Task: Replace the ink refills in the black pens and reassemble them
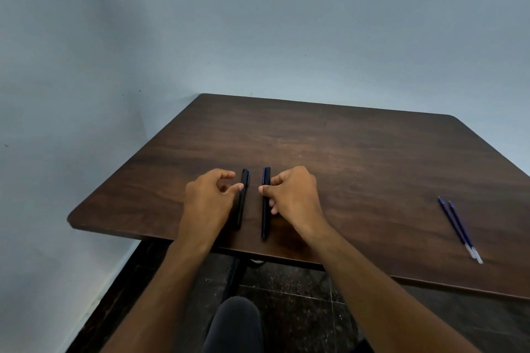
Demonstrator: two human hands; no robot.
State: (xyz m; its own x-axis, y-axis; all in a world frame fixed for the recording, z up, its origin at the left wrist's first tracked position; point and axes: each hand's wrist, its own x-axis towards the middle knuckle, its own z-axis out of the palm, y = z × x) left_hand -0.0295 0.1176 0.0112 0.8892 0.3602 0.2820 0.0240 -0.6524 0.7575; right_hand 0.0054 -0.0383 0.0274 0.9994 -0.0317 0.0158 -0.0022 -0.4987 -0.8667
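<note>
2 black pens (242, 199) (266, 202) flat mid-table (358, 152). Left hand (208, 200) loosely curled, thumb touching left pen; right hand (295, 195) pinching right pen. 2 refills (459, 228) far right of pens.

Two black pens (242, 199) (266, 202), two refills (456, 228) (465, 231), one table (344, 152)

No legible text, labels or numbers anywhere.

Table (344, 146) open; 2 refills (459, 226) far right.
</note>
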